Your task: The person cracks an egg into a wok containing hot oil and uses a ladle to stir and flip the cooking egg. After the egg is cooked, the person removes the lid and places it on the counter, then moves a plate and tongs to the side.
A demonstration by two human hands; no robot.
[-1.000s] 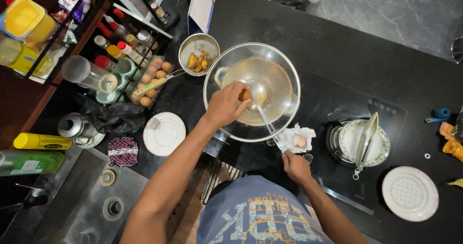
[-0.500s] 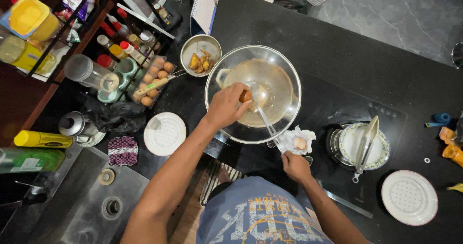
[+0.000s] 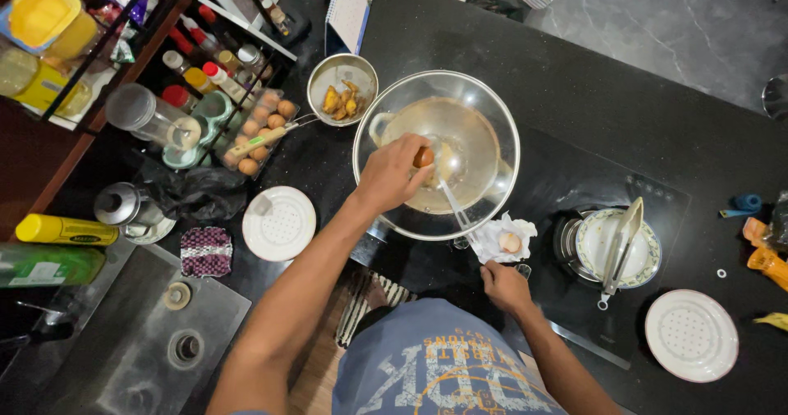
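A black stone counter point(image 3: 591, 95) runs across the room, with grey marbled floor beyond it and a steel sink point(image 3: 123, 341) set in at the near left corner. Along the left edge stands a rack crowded with small spice bottles point(image 3: 205, 70) capped red, yellow and white; a yellow tub point(image 3: 41, 13) sits above them, a yellow tube point(image 3: 66, 230) and a green bottle point(image 3: 45, 265) lie by the sink, and a clear carton of brown eggs point(image 3: 261, 126) rests beside a small pan point(image 3: 342, 89) of fried pieces. The left hand point(image 3: 392, 173) is over the wide steel bowl point(image 3: 492, 111), fingers closed round a brown egg point(image 3: 423, 157). The right hand point(image 3: 505, 288) rests curled on the counter just below a crumpled tissue point(image 3: 501, 236) holding what looks like an eggshell; whether it grips anything I cannot tell
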